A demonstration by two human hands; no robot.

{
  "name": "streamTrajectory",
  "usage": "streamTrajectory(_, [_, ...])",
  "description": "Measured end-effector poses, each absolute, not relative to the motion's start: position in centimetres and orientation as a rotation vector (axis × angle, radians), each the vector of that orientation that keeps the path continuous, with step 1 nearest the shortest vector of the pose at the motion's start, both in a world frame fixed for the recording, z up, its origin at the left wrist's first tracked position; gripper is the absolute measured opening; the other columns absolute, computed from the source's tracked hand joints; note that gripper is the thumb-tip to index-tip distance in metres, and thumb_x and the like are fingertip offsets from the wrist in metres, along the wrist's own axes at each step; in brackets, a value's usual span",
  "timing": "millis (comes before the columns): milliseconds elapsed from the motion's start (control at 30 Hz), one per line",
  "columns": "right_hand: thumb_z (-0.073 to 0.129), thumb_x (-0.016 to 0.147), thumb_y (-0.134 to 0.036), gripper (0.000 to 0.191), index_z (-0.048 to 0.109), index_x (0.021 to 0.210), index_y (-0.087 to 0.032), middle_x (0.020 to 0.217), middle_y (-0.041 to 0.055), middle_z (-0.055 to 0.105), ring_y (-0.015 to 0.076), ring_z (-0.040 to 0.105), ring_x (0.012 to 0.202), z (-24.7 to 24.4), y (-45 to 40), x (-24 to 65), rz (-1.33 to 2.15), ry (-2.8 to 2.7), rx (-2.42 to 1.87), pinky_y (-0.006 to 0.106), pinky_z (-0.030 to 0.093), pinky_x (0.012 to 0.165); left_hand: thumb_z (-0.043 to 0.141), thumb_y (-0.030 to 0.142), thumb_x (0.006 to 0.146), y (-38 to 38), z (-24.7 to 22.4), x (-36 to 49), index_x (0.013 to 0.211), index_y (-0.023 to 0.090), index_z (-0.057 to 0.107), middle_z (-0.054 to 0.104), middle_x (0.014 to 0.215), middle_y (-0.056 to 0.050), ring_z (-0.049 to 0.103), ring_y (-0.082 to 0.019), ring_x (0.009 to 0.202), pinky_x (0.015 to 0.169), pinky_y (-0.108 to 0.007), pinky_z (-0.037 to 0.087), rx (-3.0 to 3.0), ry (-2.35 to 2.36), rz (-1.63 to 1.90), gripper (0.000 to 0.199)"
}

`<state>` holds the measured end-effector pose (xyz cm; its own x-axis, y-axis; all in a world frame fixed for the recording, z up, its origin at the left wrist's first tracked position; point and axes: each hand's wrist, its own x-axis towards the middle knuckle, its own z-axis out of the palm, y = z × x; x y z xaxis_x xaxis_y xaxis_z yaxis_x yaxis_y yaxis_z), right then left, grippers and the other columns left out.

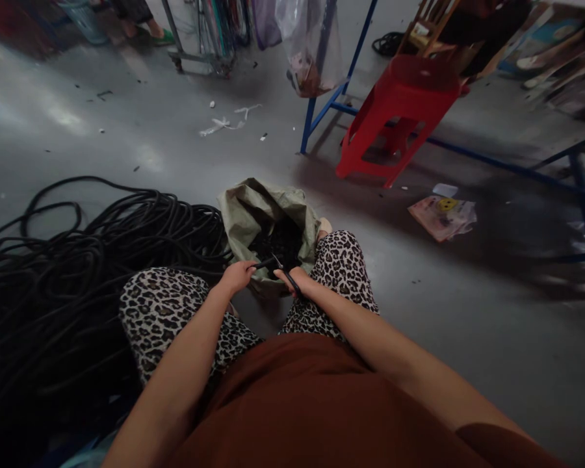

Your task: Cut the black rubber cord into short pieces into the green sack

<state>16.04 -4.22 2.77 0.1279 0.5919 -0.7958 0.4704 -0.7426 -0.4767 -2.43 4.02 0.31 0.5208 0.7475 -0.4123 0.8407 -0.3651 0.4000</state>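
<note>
My left hand (238, 275) is closed around a black cord (264, 263), whose end points right over a sack. In my right hand (295, 281) is a pair of scissors (285, 272) with dark handles, the blades pointing up and left toward the cord's end. Whether the blades touch the cord is too small to tell. Below both hands stands the open greenish sack (238, 211), its rim folded and crumpled. Dark pieces (285, 237) lie inside it, too dim to make out singly. The sack sits between my knees.
A large tangle of black cord (97, 247) covers the floor on the left. At the upper right a red plastic stool (394, 110) stands by a blue metal frame (308, 127). A plastic packet (443, 216) and white scraps (221, 123) lie on the floor.
</note>
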Motion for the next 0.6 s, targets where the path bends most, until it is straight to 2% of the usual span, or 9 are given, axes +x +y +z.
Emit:
streamTrajectory(367, [0.056, 0.069, -0.064, 0.054, 0.059, 0.062, -0.011, 0.041, 0.0028, 0.052, 0.0136, 0.050, 0.031, 1.0, -4.2, 16.2, 1.687, -0.961, -2.279, 0.021, 0.041, 0.034, 0.043, 0.031, 0.083, 4.0, 0.0, -2.5, 0.110, 0.020, 0.062, 0.064, 0.111, -0.006, 0.057, -0.018, 0.105, 0.091, -0.025, 0.041, 2.199, 1.321, -0.229, 0.034])
streamTrajectory(600, [0.049, 0.070, -0.071, 0.063, 0.059, 0.076, -0.010, 0.046, 0.0032, 0.055, 0.0151, 0.054, 0.034, 1.0, -4.4, 16.2, 1.755, -0.812, -2.231, 0.022, 0.044, 0.035, 0.040, 0.031, 0.085, 4.1, 0.3, -2.3, 0.114, 0.018, 0.060, 0.063, 0.113, -0.006, 0.057, -0.019, 0.104, 0.090, -0.026, 0.042, 2.189, 1.370, -0.141, 0.038])
